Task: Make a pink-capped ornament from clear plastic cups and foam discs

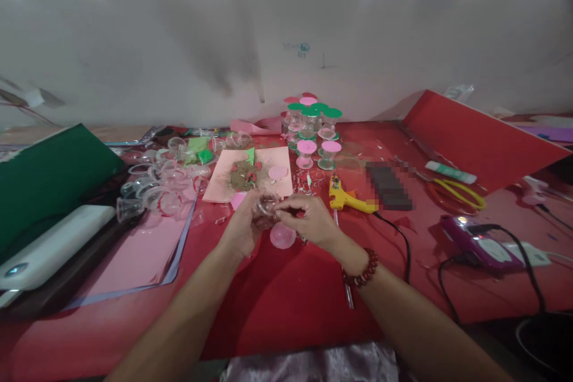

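My left hand [244,227] is curled around a small clear plastic cup [267,205], held over the red table [277,304]. My right hand [308,221] pinches at the rim of that same cup with thumb and fingers; a red bead bracelet [362,273] sits on its wrist. A pink round disc [283,235] lies just below both hands. Beyond the hands lies a pink sheet [257,174] carrying brown crumbs, red bits and a pink disc.
Finished clear cups with pink and green lids [312,125] stand at the back. Loose clear cups [156,185] pile at left beside green sheets [49,173] and a white device [49,248]. A yellow glue gun [347,197], yellow scissors [456,191], purple tool [477,245] and cables lie right.
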Motion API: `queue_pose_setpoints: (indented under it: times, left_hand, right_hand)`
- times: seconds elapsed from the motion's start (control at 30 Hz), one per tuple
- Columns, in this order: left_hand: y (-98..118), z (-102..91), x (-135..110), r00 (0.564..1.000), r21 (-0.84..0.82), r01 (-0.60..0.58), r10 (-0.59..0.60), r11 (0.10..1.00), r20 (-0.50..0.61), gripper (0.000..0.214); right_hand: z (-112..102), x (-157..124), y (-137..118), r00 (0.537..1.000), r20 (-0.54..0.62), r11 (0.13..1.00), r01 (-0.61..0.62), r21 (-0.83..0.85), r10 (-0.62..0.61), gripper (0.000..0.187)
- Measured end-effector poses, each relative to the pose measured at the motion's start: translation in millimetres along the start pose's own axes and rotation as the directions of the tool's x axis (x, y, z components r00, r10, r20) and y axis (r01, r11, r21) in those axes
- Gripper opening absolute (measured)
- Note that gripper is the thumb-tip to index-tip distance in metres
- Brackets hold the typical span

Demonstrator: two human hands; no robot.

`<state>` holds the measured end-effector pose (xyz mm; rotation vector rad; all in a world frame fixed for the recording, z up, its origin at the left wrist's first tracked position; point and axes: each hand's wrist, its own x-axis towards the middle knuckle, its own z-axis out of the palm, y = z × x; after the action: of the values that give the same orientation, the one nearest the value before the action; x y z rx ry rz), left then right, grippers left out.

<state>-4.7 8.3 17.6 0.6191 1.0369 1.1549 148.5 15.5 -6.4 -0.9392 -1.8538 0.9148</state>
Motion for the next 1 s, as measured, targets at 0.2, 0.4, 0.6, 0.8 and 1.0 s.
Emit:
queue_pose_setpoints:
  times: [0.2, 0.4, 0.6, 0.8, 1.0]
  left_hand:
    - [2, 0.3, -1, 1.0, 0.004, 0.002, -0.002, 1.0, 0.008, 0.016]
    - [0, 1.3, 2, 1.0, -0.077, 0.03, -0.03, 0.997, 0.006, 0.014]
    - [2, 4.7, -1, 1.0, -0.097, 0.027, -0.026, 0.995, 0.012, 0.012]
    - [5, 4.0, -3, 1.0, -0.085, 0.015, -0.015, 0.996, 0.007, 0.015]
    - [5, 3.0, -3, 1.0, -0.105, 0.02, -0.02, 0.994, 0.006, 0.015]
  right_hand:
    - [-1, 1, -6, 0.995, 0.003, 0.993, 0.102, -0.059, -0.102, 0.019]
    - [-1, -1, -12, 0.977, 0.038, 0.952, 0.215, -0.22, -0.212, 0.021]
    - [0, -3, -11, 0.98, 0.009, 0.965, 0.197, -0.171, -0.199, 0.02]
    - [0, -4, -14, 0.989, -0.007, 0.986, 0.144, -0.079, -0.145, 0.015]
    - [3, -1, -11, 0.998, -0.002, 0.997, 0.069, -0.018, -0.07, 0.016]
